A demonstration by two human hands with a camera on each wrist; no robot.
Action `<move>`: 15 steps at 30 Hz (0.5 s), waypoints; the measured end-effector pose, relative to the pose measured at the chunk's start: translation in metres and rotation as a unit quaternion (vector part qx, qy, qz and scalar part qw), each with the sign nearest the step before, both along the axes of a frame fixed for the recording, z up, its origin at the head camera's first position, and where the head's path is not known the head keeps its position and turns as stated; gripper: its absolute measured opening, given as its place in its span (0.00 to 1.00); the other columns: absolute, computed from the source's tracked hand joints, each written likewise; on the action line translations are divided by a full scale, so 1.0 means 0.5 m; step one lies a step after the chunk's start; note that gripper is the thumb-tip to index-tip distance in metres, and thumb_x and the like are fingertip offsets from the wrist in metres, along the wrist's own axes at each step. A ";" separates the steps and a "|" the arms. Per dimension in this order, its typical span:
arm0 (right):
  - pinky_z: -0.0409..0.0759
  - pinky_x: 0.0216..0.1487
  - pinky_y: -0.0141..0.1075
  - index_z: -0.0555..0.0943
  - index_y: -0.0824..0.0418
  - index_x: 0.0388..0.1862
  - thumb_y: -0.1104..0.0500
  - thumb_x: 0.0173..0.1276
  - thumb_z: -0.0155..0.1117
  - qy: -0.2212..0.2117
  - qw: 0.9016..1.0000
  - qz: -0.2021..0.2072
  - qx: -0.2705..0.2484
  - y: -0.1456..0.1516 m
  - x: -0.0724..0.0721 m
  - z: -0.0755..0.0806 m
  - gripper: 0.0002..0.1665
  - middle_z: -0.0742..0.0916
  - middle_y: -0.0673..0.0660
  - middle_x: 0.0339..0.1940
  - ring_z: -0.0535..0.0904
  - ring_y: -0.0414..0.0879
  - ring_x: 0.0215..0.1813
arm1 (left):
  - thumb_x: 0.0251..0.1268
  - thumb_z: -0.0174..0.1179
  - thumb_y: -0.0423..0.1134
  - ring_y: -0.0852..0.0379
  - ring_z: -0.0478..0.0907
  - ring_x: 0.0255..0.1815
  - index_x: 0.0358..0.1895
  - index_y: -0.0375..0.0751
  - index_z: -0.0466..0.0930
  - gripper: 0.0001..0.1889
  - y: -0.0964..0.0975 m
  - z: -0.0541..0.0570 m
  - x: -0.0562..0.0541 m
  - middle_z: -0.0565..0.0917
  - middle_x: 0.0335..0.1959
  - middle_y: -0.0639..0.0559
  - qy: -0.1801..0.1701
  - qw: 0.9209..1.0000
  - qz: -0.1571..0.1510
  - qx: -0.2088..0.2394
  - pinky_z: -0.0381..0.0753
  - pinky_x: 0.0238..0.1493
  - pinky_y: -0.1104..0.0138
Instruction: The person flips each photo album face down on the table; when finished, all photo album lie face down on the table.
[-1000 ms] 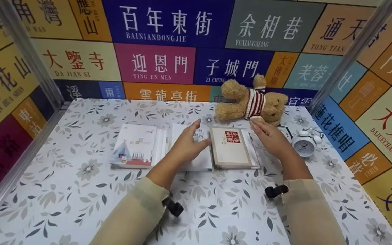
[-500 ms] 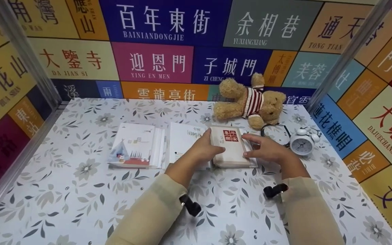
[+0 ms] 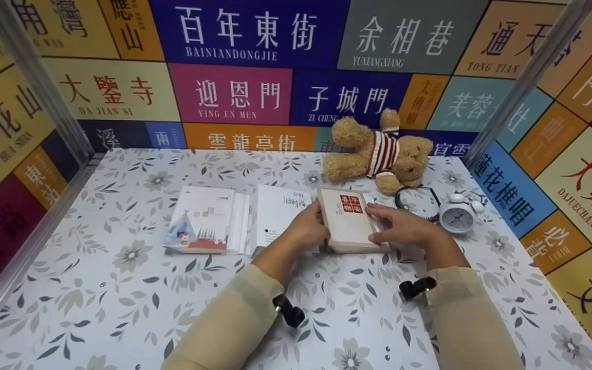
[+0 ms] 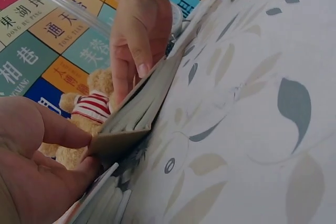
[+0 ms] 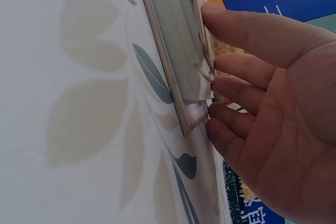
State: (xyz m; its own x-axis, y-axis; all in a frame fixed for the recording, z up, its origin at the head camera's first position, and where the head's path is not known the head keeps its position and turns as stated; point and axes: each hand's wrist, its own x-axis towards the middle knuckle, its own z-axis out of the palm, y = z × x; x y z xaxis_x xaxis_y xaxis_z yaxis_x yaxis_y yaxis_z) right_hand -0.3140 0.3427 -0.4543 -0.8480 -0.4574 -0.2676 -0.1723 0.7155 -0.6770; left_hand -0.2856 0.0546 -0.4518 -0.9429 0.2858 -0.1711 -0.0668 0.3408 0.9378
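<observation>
Beige book (image 3: 346,223) | left fingers (image 4: 63,131) pinching left edge | right fingers (image 5: 247,68) relaxed, touching right edge

Teddy bear (image 3: 384,154) lying near white alarm clock (image 3: 457,216); lettered wall (image 3: 255,36) behind.

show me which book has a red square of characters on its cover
The beige book at the row's right end, between the left hand and right hand. The leftmost book shows a tent; the white middle book shows no red square.
</observation>
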 end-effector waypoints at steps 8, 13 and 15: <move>0.48 0.89 0.64 0.59 0.55 0.89 0.41 0.76 0.70 0.010 1.000 -0.018 -0.010 -0.018 0.005 0.003 0.51 0.59 0.64 0.90 0.49 0.67 0.90 | 0.55 0.60 0.21 0.45 0.74 0.79 0.83 0.36 0.62 0.46 -0.002 0.006 -0.005 0.73 0.81 0.42 -0.028 0.990 0.031 0.133 0.78 0.76 0.59; 0.50 0.89 0.64 0.60 0.56 0.88 0.32 0.80 0.58 -0.003 0.998 -0.048 -0.033 -0.055 0.012 0.015 0.49 0.63 0.66 0.89 0.53 0.68 0.89 | 0.63 0.62 0.29 0.43 0.80 0.71 0.87 0.41 0.54 0.47 -0.004 0.015 0.003 0.70 0.82 0.43 -0.072 0.970 0.041 0.227 0.82 0.72 0.51; 0.49 0.89 0.64 0.59 0.57 0.88 0.30 0.81 0.53 -0.014 0.997 -0.061 -0.036 -0.070 0.018 0.025 0.50 0.62 0.66 0.89 0.52 0.67 0.90 | 0.66 0.60 0.30 0.45 0.84 0.63 0.87 0.45 0.55 0.45 0.000 0.019 0.006 0.72 0.80 0.42 -0.104 0.955 0.041 0.274 0.84 0.69 0.49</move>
State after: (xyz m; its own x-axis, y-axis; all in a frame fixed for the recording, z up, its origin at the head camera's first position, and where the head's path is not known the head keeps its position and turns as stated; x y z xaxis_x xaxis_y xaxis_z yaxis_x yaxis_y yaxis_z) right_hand -0.3048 0.3078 -0.4420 -0.8917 -0.3695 -0.2615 -0.0670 0.6791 -0.7310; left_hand -0.2825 0.0545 -0.4425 -0.9278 0.3131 -0.2030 -0.2768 -0.2128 0.9371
